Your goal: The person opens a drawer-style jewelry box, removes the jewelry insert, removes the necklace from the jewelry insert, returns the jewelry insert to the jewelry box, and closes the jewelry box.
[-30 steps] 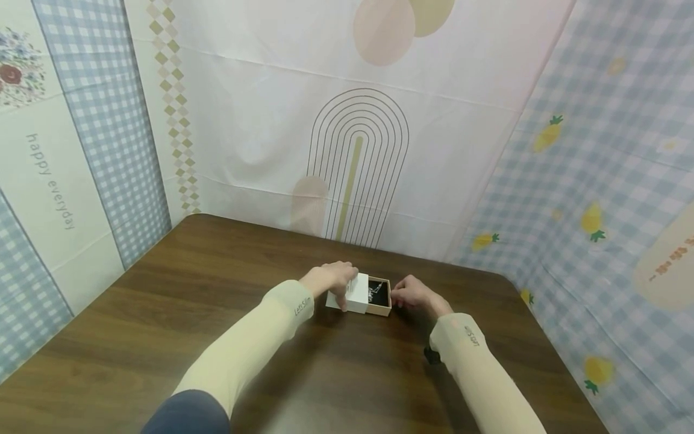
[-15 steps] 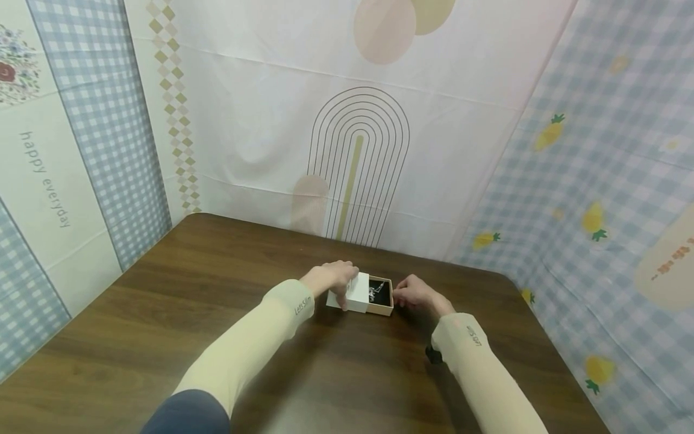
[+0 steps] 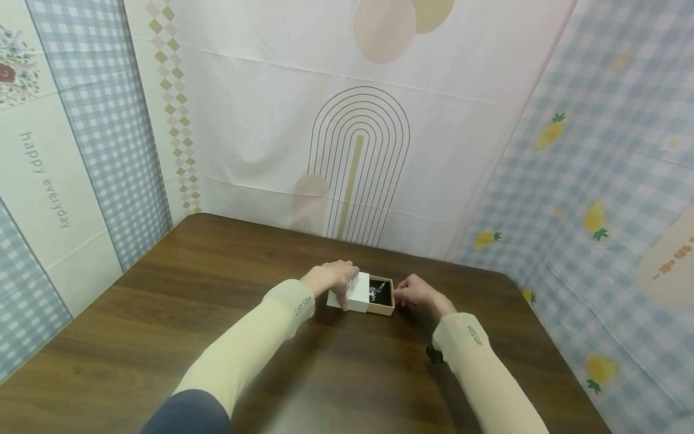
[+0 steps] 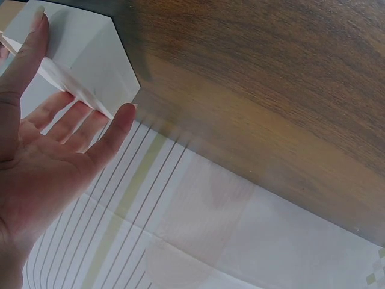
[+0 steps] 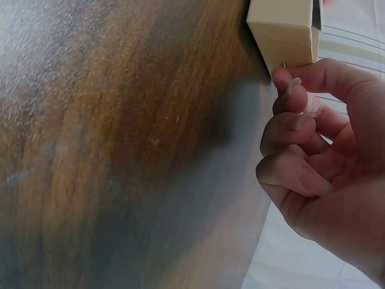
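A small drawer-style box lies on the brown table, with a white sleeve (image 3: 359,295) and a tan tray (image 3: 381,310) partly slid out on the right. Inside the tray, a silvery piece of jewellery (image 3: 373,293) rests on black lining; its exact kind is too small to tell. My left hand (image 3: 335,280) grips the sleeve from above, thumb on the near side and fingers on the far side (image 4: 54,150). At the tray's right end, my right hand (image 3: 418,292) pinches a tiny pull tab (image 5: 285,64) between thumb and forefinger, the other fingers curled.
The wood-grain table (image 3: 244,253) reaches a white patterned cloth (image 3: 260,120) behind it. Blue checked cloths hang at the left (image 3: 103,90) and right (image 3: 585,144). A dark band (image 3: 434,354) shows at the right wrist.
The tray has slid a little farther right out of the sleeve along with my right hand, showing more of the black lining. My left hand stays in place on the sleeve.
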A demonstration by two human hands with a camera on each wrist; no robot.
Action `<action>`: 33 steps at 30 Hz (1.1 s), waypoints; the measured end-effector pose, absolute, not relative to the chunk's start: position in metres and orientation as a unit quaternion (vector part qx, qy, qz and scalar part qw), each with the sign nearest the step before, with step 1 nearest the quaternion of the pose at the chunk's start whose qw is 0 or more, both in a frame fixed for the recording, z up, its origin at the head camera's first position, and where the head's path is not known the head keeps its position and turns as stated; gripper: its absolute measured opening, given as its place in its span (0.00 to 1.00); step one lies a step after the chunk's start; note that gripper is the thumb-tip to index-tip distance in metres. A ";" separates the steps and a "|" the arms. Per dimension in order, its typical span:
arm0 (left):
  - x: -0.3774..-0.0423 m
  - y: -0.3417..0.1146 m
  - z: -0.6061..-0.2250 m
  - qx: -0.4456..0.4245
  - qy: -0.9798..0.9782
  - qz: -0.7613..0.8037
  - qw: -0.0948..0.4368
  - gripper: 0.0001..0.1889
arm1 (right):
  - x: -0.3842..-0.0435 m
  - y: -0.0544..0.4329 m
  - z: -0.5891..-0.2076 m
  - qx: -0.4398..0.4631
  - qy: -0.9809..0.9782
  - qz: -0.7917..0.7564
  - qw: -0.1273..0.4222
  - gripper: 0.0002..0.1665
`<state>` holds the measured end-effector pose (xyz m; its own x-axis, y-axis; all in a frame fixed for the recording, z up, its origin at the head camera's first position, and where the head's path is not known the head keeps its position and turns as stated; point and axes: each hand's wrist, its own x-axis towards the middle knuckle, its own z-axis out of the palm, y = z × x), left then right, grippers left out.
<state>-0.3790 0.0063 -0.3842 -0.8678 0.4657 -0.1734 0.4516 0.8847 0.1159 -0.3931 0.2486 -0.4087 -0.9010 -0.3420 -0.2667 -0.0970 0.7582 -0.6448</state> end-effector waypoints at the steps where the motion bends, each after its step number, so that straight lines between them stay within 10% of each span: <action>1: -0.379 0.006 -0.384 0.238 0.966 0.034 0.098 0.39 | -0.393 0.249 -0.408 -0.123 0.919 -0.326 0.188 0.16; 33: -0.377 0.008 -0.382 0.236 0.966 0.022 0.100 0.38 | -0.397 0.255 -0.414 -0.096 0.932 -0.304 0.171 0.13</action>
